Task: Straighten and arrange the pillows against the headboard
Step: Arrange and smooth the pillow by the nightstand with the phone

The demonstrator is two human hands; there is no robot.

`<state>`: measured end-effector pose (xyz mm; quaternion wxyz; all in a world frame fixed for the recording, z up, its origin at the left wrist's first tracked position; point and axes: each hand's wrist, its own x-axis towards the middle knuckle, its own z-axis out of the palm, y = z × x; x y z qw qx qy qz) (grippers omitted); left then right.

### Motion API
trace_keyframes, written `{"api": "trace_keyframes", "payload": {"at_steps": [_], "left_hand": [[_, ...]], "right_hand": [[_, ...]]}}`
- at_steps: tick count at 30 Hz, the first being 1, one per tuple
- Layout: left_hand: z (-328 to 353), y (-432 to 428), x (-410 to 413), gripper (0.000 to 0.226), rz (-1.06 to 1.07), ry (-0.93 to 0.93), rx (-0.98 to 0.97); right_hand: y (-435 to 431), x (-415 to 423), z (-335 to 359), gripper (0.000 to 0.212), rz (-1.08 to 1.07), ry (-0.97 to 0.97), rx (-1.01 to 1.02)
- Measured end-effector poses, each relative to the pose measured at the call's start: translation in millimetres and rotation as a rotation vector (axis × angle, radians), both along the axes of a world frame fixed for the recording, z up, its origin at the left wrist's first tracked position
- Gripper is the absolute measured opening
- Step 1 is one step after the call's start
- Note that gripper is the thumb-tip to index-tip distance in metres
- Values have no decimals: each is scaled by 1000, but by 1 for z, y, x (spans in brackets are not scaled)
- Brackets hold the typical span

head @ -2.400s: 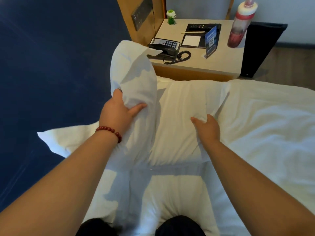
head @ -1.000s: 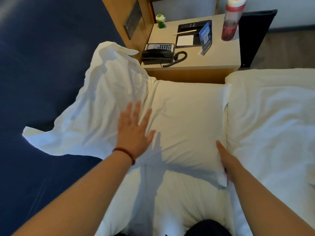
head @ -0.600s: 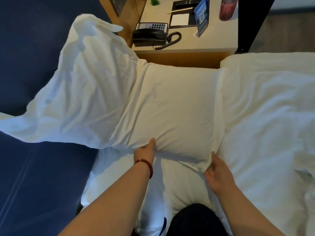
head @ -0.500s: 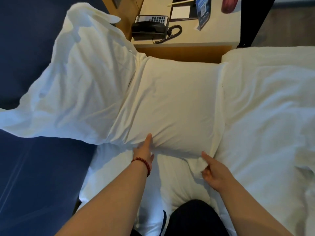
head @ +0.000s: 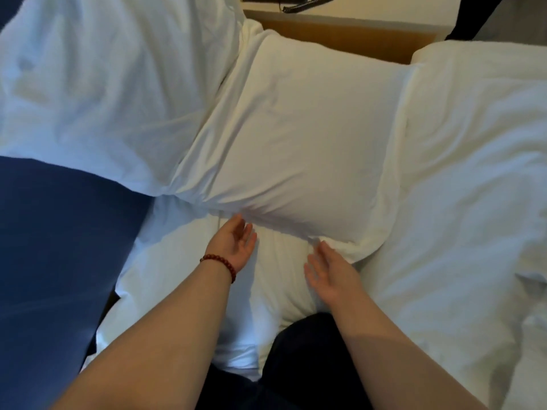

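Hands, left hand (head: 233, 245) and right hand (head: 331, 272), held flat beside pillow (head: 296, 143)

Your pillow (head: 296, 137) is plain white, and so are the rumpled linen (head: 103, 84) on its left and the duvet (head: 473, 173) on its right, white on white across the bed. The headboard (head: 59, 247) is a solid deep blue. The nightstand (head: 340, 39) shows a tan wood front, and the phone cord (head: 307, 2) on it is black. Your bracelet (head: 220, 261) is dark red beads, your trousers (head: 296, 365) near-black.
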<state>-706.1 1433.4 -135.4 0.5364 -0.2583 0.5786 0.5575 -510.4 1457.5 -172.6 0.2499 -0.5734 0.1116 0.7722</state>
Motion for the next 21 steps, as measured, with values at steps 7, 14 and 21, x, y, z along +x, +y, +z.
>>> {"api": "trace_keyframes", "payload": {"at_steps": [7,14,21], "left_hand": [[-2,13,-13,11,44,0,115],[-23,-8,-20,18,-2,187,31],[0,-9,-65,15,136,162,208]], "right_hand": [[-3,16,5,11,-496,-146,37],[-13,-40,-6,30,-161,118,1],[0,-34,-24,30,-175,-138,184]]}}
